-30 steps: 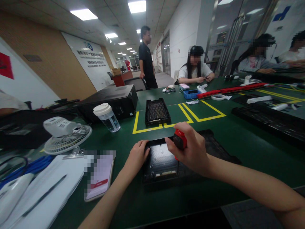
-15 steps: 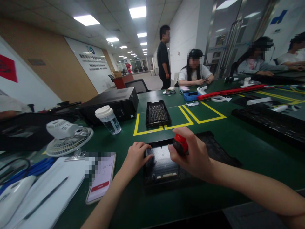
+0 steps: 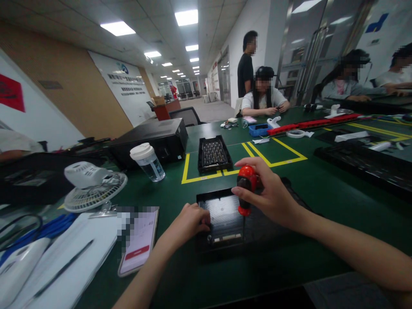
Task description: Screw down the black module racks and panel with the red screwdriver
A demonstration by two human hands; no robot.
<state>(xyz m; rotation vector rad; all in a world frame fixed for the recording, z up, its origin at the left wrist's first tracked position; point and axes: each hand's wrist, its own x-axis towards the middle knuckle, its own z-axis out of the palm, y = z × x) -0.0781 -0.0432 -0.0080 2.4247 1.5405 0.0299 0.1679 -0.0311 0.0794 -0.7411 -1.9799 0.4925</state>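
Note:
A red and black screwdriver (image 3: 246, 182) stands nearly upright in my right hand (image 3: 275, 195), its handle between thumb and fingers. Its thin shaft points down at the lower part of a flat black casing (image 3: 222, 210); whether the tip touches is too dark to tell. My left hand (image 3: 193, 219) holds the left edge of that casing, fingers curled. The casing lies on the green table (image 3: 180, 266), with a shiny middle and a pale strip (image 3: 227, 238) near its front. My right forearm hides part of its right side.
Ahead, a black tray of small metal parts (image 3: 213, 154) sits within yellow tape. To the left are a lidded cup (image 3: 148, 162), a white fan (image 3: 95, 184), a phone (image 3: 139, 244) and a clipboard (image 3: 67, 253). A long black frame (image 3: 363, 171) lies right. Co-workers sit opposite.
My right hand has lifted and opened its grip a little, baring more of the screwdriver. My left fingers have curled in at the casing's edge. A standing person has moved right.

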